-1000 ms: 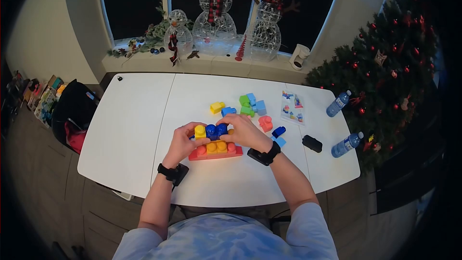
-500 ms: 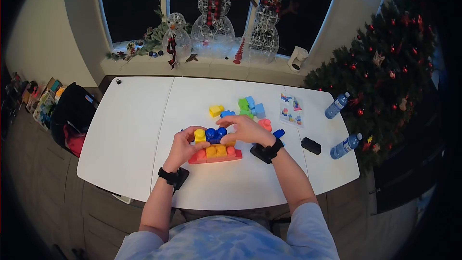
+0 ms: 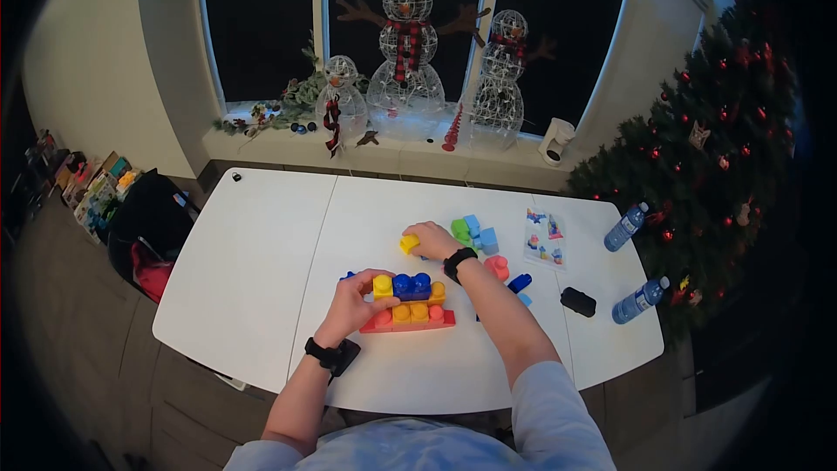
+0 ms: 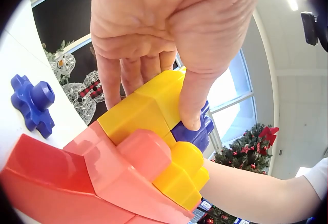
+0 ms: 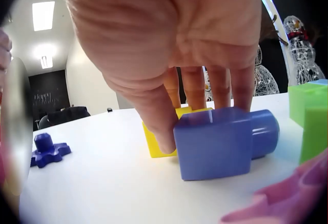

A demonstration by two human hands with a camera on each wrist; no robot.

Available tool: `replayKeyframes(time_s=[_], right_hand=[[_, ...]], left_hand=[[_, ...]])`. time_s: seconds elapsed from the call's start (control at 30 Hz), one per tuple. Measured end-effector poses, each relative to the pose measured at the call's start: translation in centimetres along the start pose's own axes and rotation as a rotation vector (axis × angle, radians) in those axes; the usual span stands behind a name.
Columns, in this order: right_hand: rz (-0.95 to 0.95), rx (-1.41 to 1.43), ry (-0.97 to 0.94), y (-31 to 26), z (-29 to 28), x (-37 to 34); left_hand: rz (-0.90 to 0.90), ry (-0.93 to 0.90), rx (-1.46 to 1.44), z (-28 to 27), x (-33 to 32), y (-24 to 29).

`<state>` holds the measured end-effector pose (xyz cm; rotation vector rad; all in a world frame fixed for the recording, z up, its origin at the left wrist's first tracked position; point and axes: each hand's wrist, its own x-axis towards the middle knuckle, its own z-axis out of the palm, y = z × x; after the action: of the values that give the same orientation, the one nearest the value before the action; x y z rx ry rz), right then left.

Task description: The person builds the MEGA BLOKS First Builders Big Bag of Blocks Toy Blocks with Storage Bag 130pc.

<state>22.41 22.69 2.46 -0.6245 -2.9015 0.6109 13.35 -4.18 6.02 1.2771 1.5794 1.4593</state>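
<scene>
Between thumb and fingers, my left hand (image 3: 350,307) pinched a yellow block (image 3: 382,284) on the stack (image 3: 410,317). By the fingers of my right hand (image 3: 433,240), grip unclear to me, sat a blue block (image 5: 214,144).

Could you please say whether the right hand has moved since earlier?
Yes, the right hand moved forward across the white table, from the stacked toy blocks toward the window.

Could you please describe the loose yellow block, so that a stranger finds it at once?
On the white table, look past the stack to the person's right hand. The yellow block sits between its thumb and fingers. Unlike the nearby blue block, it is yellow, and it lies apart from the stack.
</scene>
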Motion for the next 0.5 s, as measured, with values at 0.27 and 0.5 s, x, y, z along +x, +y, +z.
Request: replayKeyframes(time_s=[0.27, 0.5], right_hand=[[-0.010, -0.008, 0.195, -0.9, -4.2, -4.3], [-0.001, 0.162, 0.100, -7.4, -11.5, -12.4]], left_hand=[[0.040, 0.004, 0.052, 0.0, 0.1, -0.4], [0.027, 0.003, 0.041, 0.1, 0.1, -0.3]])
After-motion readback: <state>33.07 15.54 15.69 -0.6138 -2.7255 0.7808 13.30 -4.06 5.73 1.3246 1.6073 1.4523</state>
